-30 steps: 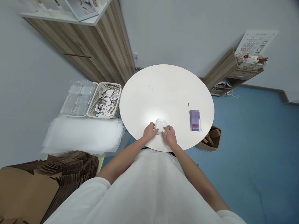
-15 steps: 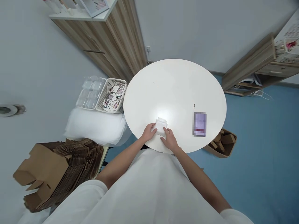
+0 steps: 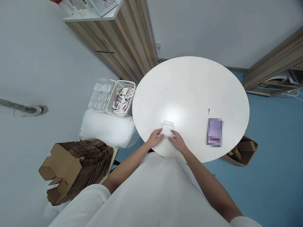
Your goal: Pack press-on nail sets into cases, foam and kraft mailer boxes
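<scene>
A small white packet (image 3: 168, 130), which looks like folded foam sheet, lies on the round white table (image 3: 191, 85) near its front edge. Its contents, if any, are hidden. My left hand (image 3: 155, 138) grips the packet's left side with thumb and fingers. On the opposite side my right hand (image 3: 178, 141) has its fingertips at the right edge and its thumb by the lower corner. To the right on the table lies a purple, pixelated rectangular thing (image 3: 215, 132).
Left of the table are a basket (image 3: 109, 107) of printed cards, a tray of clear plastic boxes (image 3: 101, 94), white foam sheets (image 3: 106, 127) and stacked flat cardboard boxes (image 3: 71, 167). An open carton (image 3: 246, 151) stands on the floor at right. A wooden cabinet (image 3: 132, 37) rises behind.
The camera view has shifted, so the surroundings appear further right. Both hands remain at the packet's sides; my right fingers have moved slightly outward to its edge.
</scene>
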The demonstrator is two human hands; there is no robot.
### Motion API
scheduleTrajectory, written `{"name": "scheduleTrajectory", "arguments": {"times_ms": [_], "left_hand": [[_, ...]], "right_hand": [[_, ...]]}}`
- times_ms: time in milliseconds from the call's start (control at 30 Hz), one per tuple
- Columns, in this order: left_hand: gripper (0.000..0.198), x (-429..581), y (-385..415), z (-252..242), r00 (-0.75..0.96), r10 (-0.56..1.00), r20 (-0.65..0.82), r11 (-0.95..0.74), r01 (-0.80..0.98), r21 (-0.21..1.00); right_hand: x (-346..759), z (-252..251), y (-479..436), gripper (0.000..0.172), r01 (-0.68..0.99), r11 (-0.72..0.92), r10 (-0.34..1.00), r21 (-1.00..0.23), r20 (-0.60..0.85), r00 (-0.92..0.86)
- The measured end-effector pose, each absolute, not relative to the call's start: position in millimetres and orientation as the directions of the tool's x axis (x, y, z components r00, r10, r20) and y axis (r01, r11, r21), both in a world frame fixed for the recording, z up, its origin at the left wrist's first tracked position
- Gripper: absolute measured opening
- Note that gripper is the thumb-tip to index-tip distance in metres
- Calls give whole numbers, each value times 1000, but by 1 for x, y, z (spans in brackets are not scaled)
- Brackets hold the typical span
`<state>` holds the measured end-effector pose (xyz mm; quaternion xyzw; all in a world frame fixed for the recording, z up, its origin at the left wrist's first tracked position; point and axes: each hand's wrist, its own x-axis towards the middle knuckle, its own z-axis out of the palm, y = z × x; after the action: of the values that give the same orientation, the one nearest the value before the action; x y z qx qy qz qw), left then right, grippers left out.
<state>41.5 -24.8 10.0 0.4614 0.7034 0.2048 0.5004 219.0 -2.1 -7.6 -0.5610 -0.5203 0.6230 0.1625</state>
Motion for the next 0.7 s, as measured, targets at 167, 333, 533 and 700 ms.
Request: {"name": "scheduleTrajectory", "arguments": {"times_ms": [167,333,533,700], "left_hand": [[45,7,-9,9,-98,865,-492,484,424,765],[51,-43,9,3,-143,910,-390,405,517,755],[56,-105,38,-5,-202,942,-269,336,618,711],[61,-135,57,-9,-186,958,-217,285,622,729]], "right_hand": [[181,-1,22,55,364,-451,770,-815,-561,-303],[121,6,54,54,358,-468,754,-808,-577,-315],[44,10,93,56,366,-463,759,-807,-574,-307],[2,13,115,57,337,-475,770,-813,-569,-287]]}}
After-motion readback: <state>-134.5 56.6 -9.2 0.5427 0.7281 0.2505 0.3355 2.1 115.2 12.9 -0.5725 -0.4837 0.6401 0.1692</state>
